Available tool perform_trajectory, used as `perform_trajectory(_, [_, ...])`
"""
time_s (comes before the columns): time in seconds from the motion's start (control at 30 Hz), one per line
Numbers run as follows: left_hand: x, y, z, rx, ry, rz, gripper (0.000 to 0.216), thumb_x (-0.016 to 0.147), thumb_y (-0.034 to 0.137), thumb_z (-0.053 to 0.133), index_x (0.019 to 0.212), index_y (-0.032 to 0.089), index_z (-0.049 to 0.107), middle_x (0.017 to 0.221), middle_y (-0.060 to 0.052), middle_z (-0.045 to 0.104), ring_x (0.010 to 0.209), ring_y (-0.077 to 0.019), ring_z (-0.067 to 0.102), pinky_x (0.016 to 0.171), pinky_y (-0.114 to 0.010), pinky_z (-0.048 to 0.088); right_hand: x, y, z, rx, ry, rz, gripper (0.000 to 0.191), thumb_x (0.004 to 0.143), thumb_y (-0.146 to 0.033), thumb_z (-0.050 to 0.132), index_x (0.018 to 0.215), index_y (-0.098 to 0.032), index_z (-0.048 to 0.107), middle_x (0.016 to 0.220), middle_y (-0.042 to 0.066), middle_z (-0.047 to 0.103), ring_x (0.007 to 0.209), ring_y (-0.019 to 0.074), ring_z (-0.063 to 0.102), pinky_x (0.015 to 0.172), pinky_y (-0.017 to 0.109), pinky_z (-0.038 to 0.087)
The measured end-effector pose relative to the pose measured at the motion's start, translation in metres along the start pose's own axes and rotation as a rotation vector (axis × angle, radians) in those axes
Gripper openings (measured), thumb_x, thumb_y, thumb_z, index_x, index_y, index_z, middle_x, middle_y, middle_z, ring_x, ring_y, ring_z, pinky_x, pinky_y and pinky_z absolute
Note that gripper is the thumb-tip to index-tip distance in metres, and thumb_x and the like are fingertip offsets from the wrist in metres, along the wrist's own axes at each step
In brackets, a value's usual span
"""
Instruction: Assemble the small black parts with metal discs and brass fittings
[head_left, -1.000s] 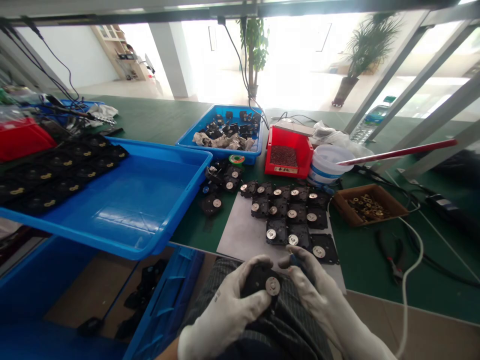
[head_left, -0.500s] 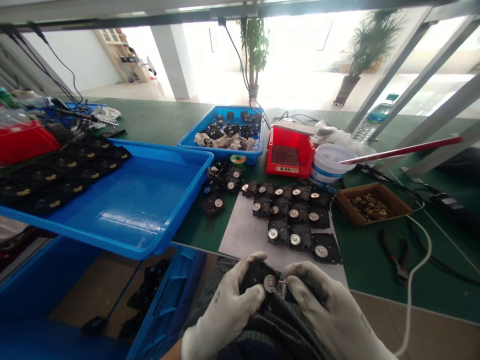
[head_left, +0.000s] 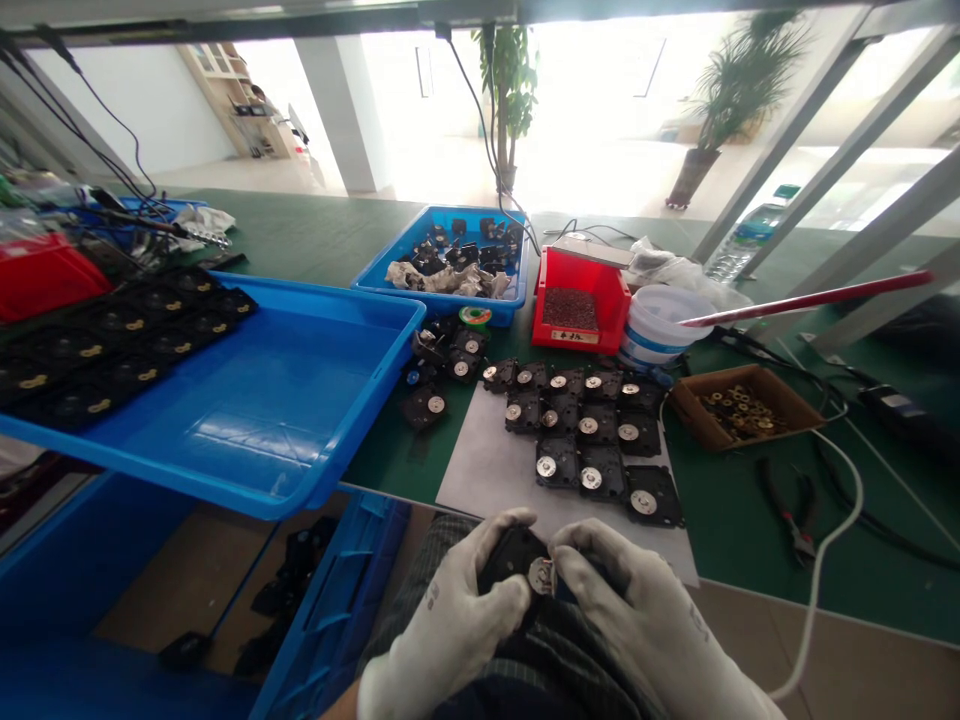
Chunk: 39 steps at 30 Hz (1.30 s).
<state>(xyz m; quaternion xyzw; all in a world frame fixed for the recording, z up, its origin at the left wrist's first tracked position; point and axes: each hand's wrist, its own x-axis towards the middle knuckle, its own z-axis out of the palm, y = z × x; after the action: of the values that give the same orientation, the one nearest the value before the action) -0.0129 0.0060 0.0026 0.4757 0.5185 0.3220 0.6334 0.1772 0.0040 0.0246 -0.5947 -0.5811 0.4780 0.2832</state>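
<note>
My left hand (head_left: 461, 610), in a white glove, is closed around a black plastic housing (head_left: 514, 560) with a round silver disc (head_left: 540, 575) near its right side. The thumb lies across the front and the fingers are behind. My right hand (head_left: 622, 590), also gloved, has its thumb and forefinger pinched at the housing's right edge, beside the disc. A small shiny part (head_left: 553, 572) shows at those fingertips, mostly hidden. Just beyond, similar black housings with silver discs (head_left: 590, 478) stand in rows on a grey sheet (head_left: 480, 470).
A large blue tray (head_left: 300, 490) with black parts lies left; a blue crate (head_left: 337, 600) sits below it. Behind are a blue bin (head_left: 439, 298), a red bin (head_left: 551, 340) of small pieces and a white tub (head_left: 660, 325). Right: a cardboard box (head_left: 705, 435) of brass rings and pliers (head_left: 795, 525).
My right hand has moved left, bringing its fingertips and the small shiny part against the disc's edge. My left hand keeps its hold on the housing.
</note>
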Motion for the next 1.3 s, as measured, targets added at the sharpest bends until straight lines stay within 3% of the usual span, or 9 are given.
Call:
perform_trajectory(0.13, [0.000,-0.002,0.000,0.003,-0.003,0.014,0.061,0.076,0.022,0.063,0.137,0.018,0.064,0.128,-0.008,0.074,0.120,-0.0301,0.067,0.106,-0.039,0.051,0.000,0.000,0.000,-0.021,-0.023,0.021,0.030,0.099,-0.048,0.052,0.087,-0.024,0.065,0.077,-0.001,0.071,0.075,0.0174,0.068,0.069,0.026,0.047])
perform_trajectory(0.43, [0.000,0.002,0.000,0.005,-0.005,-0.008,0.062,0.075,0.022,0.062,0.137,0.017,0.064,0.125,-0.008,0.074,0.117,-0.0306,0.069,0.100,-0.038,0.054,0.001,0.000,0.001,-0.002,-0.015,0.021,0.028,0.096,-0.047,0.056,0.085,-0.024,0.067,0.075,0.000,0.072,0.073,0.0184,0.068,0.068,0.026,0.049])
perform_trajectory(0.57, [-0.002,0.000,0.000,-0.057,-0.017,-0.032,0.063,0.076,0.026,0.064,0.139,0.016,0.062,0.116,-0.008,0.076,0.114,-0.0311,0.070,0.093,-0.036,0.057,0.002,0.003,0.000,0.081,0.063,0.040,0.022,0.090,-0.046,0.065,0.094,-0.024,0.067,0.084,0.000,0.074,0.080,0.0191,0.071,0.074,0.027,0.053])
perform_trajectory(0.67, [-0.004,-0.003,-0.001,-0.106,-0.039,0.009,0.064,0.079,0.027,0.065,0.141,0.016,0.059,0.124,-0.010,0.075,0.113,-0.0305,0.071,0.094,-0.037,0.059,0.004,0.009,0.001,0.194,0.052,0.078,0.049,0.076,-0.043,0.078,0.119,-0.024,0.062,0.104,0.004,0.076,0.097,0.0230,0.073,0.086,0.032,0.057])
perform_trajectory(0.77, [-0.005,-0.004,-0.001,-0.009,-0.052,0.115,0.060,0.081,0.019,0.062,0.141,0.019,0.062,0.132,-0.008,0.074,0.120,-0.0283,0.070,0.104,-0.035,0.055,0.004,0.012,0.005,0.317,0.009,0.148,0.071,0.070,-0.037,0.081,0.135,-0.024,0.055,0.118,0.008,0.075,0.110,0.0263,0.072,0.094,0.037,0.057])
perform_trajectory(0.93, [-0.010,-0.005,-0.002,0.139,-0.030,0.231,0.056,0.084,0.017,0.059,0.140,0.020,0.065,0.137,-0.008,0.073,0.128,-0.0268,0.067,0.114,-0.033,0.050,0.001,0.011,0.009,0.435,-0.012,0.179,0.065,0.065,-0.036,0.084,0.125,-0.022,0.062,0.122,0.010,0.075,0.117,0.0314,0.070,0.102,0.043,0.054])
perform_trajectory(1.1, [-0.021,-0.010,-0.004,0.176,0.045,0.124,0.079,0.069,0.020,0.079,0.145,0.034,0.061,0.143,-0.003,0.069,0.138,-0.0340,0.060,0.111,-0.035,0.053,-0.003,0.018,0.016,0.547,-0.001,0.196,0.066,0.065,-0.034,0.084,0.127,-0.023,0.065,0.124,0.009,0.075,0.122,0.0327,0.067,0.109,0.048,0.049])
perform_trajectory(1.17, [-0.021,-0.006,0.000,0.129,0.021,0.097,0.078,0.066,0.020,0.082,0.141,0.030,0.064,0.136,-0.005,0.074,0.131,-0.0357,0.064,0.107,-0.037,0.056,-0.006,0.020,0.021,0.567,0.022,0.221,0.064,0.064,-0.029,0.082,0.126,-0.024,0.066,0.124,0.007,0.076,0.123,0.0318,0.067,0.109,0.047,0.049])
perform_trajectory(1.3, [-0.014,0.005,0.011,0.056,-0.028,0.134,0.059,0.077,0.027,0.076,0.134,0.017,0.066,0.124,-0.010,0.077,0.115,-0.0315,0.073,0.101,-0.037,0.058,-0.008,0.024,0.033,0.578,0.109,0.275,0.061,0.065,-0.028,0.080,0.124,-0.024,0.067,0.122,0.005,0.077,0.119,0.0290,0.069,0.107,0.042,0.052])
